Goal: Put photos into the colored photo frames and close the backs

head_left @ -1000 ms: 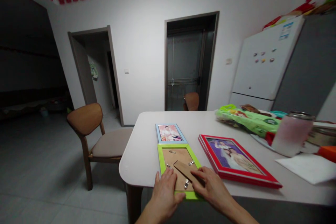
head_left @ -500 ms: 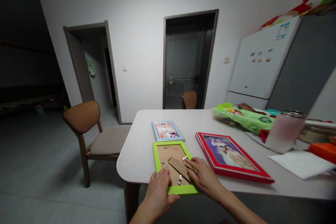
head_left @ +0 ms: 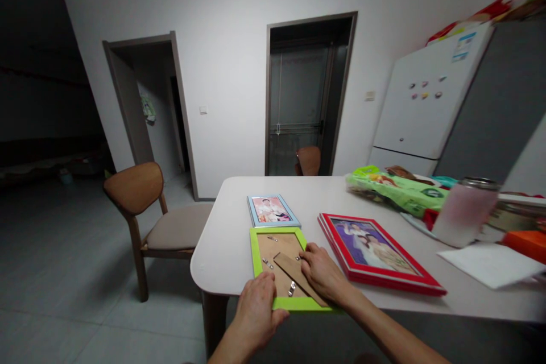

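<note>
A lime-green picture frame point(head_left: 256, 253) lies face down, its lower end jutting past the table's front edge. Its brown backing board point(head_left: 282, 243) has a slanted support leg point(head_left: 295, 276) and several small metal clips. My left hand point(head_left: 257, 302) grips the lower left corner, thumb at the near edge and fingers on top. At the right side, my right hand point(head_left: 323, 274) has its fingers curled, with the tips pressing at the right-hand clip, which they partly cover. Just beyond lies a light-blue picture frame point(head_left: 294, 220) with a photo facing up.
Red picture frames point(head_left: 384, 280) lie stacked to the right on the white table point(head_left: 226, 239). Farther right are a green package point(head_left: 392, 189), a pink bottle point(head_left: 463, 213) and a white paper sheet point(head_left: 490, 264). A wooden chair point(head_left: 136, 187) stands at the left.
My right hand has shifted slightly up, its fingers curling closer over the right-hand clip. The left hand keeps its hold at the lower left corner.
</note>
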{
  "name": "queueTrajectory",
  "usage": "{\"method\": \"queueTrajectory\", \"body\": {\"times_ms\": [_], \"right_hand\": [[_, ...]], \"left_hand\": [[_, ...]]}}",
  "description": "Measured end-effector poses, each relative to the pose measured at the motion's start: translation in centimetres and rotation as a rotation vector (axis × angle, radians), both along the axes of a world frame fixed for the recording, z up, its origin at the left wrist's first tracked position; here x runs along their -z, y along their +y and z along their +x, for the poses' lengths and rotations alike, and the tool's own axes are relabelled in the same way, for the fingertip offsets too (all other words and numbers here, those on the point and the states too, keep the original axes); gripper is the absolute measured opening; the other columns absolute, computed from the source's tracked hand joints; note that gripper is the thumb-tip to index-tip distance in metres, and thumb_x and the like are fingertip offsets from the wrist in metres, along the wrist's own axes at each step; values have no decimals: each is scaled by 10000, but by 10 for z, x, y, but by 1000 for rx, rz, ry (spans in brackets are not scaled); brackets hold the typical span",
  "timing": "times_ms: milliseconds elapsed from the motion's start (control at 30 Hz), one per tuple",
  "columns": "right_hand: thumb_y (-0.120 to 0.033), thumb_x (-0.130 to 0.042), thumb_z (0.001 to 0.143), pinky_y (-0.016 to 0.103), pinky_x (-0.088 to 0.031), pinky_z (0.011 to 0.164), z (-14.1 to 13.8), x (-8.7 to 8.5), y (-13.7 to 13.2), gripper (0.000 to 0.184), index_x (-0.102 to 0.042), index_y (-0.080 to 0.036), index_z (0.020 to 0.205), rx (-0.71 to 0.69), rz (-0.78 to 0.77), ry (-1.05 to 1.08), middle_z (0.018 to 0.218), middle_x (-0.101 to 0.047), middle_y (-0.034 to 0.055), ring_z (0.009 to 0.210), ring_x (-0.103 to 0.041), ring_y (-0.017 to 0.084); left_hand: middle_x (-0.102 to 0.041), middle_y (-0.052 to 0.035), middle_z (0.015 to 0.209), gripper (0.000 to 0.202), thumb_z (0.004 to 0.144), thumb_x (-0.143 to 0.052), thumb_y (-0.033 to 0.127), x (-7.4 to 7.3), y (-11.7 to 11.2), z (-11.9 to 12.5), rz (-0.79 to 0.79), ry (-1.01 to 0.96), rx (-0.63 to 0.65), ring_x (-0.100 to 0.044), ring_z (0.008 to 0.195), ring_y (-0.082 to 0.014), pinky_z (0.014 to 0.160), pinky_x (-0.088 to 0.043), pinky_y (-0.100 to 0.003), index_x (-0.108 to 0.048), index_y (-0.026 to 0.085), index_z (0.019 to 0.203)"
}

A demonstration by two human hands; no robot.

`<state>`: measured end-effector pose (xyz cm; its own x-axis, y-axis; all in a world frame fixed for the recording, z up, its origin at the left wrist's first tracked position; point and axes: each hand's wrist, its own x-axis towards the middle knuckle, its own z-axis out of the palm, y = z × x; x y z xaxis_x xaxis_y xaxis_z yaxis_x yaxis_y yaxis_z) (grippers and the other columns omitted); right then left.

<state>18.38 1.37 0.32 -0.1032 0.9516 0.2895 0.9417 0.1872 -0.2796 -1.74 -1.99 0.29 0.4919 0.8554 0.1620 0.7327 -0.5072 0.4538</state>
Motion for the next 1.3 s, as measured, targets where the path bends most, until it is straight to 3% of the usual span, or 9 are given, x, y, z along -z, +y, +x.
{"method": "queueTrajectory", "body": {"times_ms": [233,333,433,533,767,867,1000,1167,1300], "right_hand": [[-215,-334,765,278,-339,771,2,1,0,302,-627,-148,798,22,1,12,869,-504,83,824,-469,166],[-237,-362,762,323,-332,796,-2,0,-11,304,-610,-175,926,40,53,-18,967,-516,100,916,-448,203],[-256,-389,763,346,-323,817,-13,-5,-31,298,-582,-252,990,-135,99,2,1055,-501,71,987,-415,208],[-244,-393,770,332,-331,800,-25,-13,-49,254,-607,-288,900,-329,61,26,979,-524,40,943,-432,182],[-245,-425,753,337,-330,786,-30,-27,-61,215,-614,-270,852,-400,2,-7,932,-520,42,914,-425,185],[-266,-423,755,340,-330,794,-29,-24,-58,217,-607,-262,869,-405,-14,12,945,-522,43,917,-425,188],[-268,-338,802,328,-327,793,-40,-16,-37,309,-553,-223,1019,-332,6,56,973,-536,70,902,-441,182],[-222,-380,772,281,-316,730,-65,-13,-3,246,-612,-191,848,-256,-4,-5,875,-556,63,844,-447,168],[-194,-424,736,257,-307,696,-74,-13,2,206,-629,-193,720,-285,-24,-3,830,-568,43,823,-451,158]], "left_hand": [[-433,-86,1234,521,674,-580,306,-4,-3,-1,-14,3,11,-383,1126,-211,959,-285,-328,-421,146,1143],[-440,-73,1231,409,673,-585,280,-6,-2,-4,-10,-2,37,-381,1132,-209,963,-288,-336,-489,169,1055],[-433,-69,1240,393,665,-595,263,-5,0,-7,-16,-13,52,-368,1145,-206,972,-281,-346,-500,182,1038],[-425,-83,1247,455,664,-598,268,-2,2,-9,-25,-33,47,-365,1150,-207,974,-280,-351,-465,175,1089],[-430,-71,1245,398,665,-603,289,4,5,-10,-7,-47,73,-361,1153,-197,981,-270,-326,-506,183,1036],[-423,-78,1250,491,653,-611,290,5,7,-11,-21,-55,60,-364,1151,-196,977,-275,-325,-464,175,1106],[-424,-72,1249,446,641,-618,282,5,6,-13,-49,-63,61,-360,1152,-198,976,-276,-328,-502,181,1060],[-449,-70,1223,410,633,-624,252,2,3,-15,-32,-83,80,-388,1127,-194,969,-288,-309,-512,175,1020],[-477,-56,1190,373,636,-624,251,1,3,-16,-8,-118,111,-411,1103,-191,957,-302,-301,-522,185,989]]}}
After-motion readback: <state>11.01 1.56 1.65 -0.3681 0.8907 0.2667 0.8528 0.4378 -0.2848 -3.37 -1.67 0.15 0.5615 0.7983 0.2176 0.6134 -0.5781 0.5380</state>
